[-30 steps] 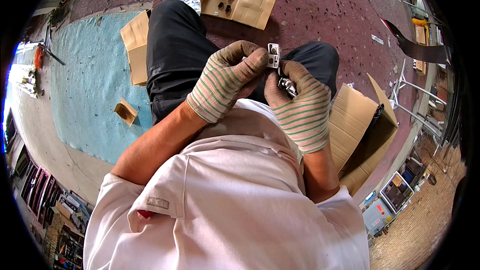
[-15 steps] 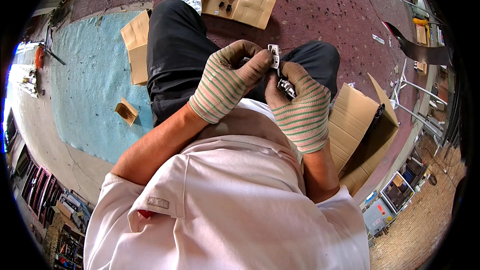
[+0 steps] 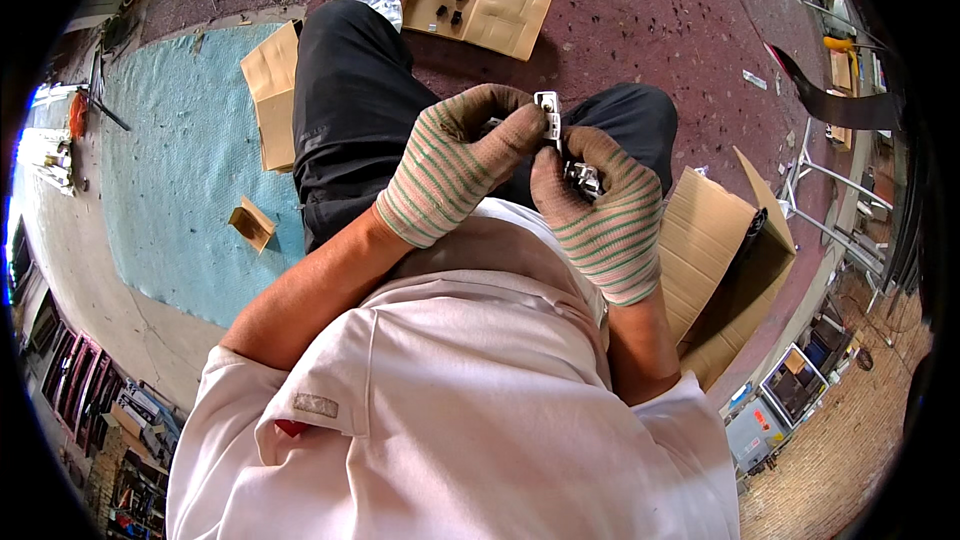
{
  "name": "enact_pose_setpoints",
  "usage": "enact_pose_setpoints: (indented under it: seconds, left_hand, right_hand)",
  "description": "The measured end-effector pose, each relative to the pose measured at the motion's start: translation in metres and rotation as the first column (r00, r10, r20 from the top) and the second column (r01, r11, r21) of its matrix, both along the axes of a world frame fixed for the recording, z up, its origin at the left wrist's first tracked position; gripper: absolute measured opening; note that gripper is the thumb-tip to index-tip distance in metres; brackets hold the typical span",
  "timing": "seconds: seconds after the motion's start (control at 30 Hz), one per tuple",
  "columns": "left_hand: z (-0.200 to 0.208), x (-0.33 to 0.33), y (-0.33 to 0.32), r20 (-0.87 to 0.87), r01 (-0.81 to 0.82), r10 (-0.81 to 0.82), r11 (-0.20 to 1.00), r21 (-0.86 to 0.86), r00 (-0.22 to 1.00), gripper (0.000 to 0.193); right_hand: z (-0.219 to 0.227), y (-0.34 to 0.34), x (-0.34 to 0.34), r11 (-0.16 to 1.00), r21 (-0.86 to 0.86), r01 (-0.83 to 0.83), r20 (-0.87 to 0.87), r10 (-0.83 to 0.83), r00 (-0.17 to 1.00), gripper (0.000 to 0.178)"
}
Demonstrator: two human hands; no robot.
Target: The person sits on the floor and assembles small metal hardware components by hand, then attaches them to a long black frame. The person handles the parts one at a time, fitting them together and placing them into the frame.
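Observation:
Both my hands wear striped knit gloves with dark, soiled fingers and meet above my knees. Between thumb and fingers, my left hand (image 3: 455,155) pinches a small white slotted metal part (image 3: 547,112), which stands up between the two hands. My right hand (image 3: 603,202) is closed just beside it, its thumb and fingertips against the part's lower end. Tucked in the curl of my right fingers sits another shiny metal piece (image 3: 583,178); the glove hides most of it. Its exact kind cannot be made out.
An open cardboard box (image 3: 480,2) holding several small black pieces lies beyond my knees. To my right stands a larger open carton (image 3: 705,240). A small carton (image 3: 252,224) rests on the blue mat (image 3: 180,170) at left. Dark bits litter the red floor (image 3: 640,10).
The metal piece in my right hand has turned and shifted slightly within the fingers. The white part has tipped a little and moved slightly; my left hand keeps its pinch.

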State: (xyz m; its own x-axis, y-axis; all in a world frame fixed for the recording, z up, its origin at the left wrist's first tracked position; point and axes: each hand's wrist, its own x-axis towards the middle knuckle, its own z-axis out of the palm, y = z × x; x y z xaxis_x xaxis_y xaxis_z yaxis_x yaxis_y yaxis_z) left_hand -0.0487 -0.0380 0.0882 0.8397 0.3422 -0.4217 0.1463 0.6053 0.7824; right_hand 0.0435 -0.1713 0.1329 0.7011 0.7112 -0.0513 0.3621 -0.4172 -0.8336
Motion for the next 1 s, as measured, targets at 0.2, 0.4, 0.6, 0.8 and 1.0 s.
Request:
enact_pose_setpoints:
  seconds: [0.2,0.4,0.6,0.8,1.0]
  left_hand:
    - [0.001,-0.003,0.003,-0.025,0.029,-0.027,0.998,0.058,0.999,0.024]
    - [0.007,-0.002,0.005,-0.018,0.024,-0.023,0.999,0.047,1.000,0.022]
    - [0.011,-0.002,0.005,-0.012,0.044,-0.043,0.992,0.115,0.999,0.019]
    - [0.011,-0.004,0.003,0.037,0.045,-0.052,0.986,0.163,0.998,0.016]
    - [0.004,-0.007,0.006,0.097,0.034,-0.022,0.991,-0.129,0.995,0.023]
  right_hand:
    - [0.005,-0.001,0.002,1.000,0.016,0.010,-0.155,-0.008,0.988,0.018]
    - [0.000,-0.003,0.004,0.997,0.056,0.060,-0.276,-0.043,0.960,0.021]
    - [-0.011,-0.003,0.001,0.981,0.165,0.097,-0.243,-0.055,0.969,0.020]
    - [-0.016,-0.005,-0.002,0.974,0.167,0.151,-0.344,-0.086,0.935,0.019]
    - [-0.005,-0.003,-0.002,0.961,0.103,0.257,-0.692,-0.116,0.713,0.021]
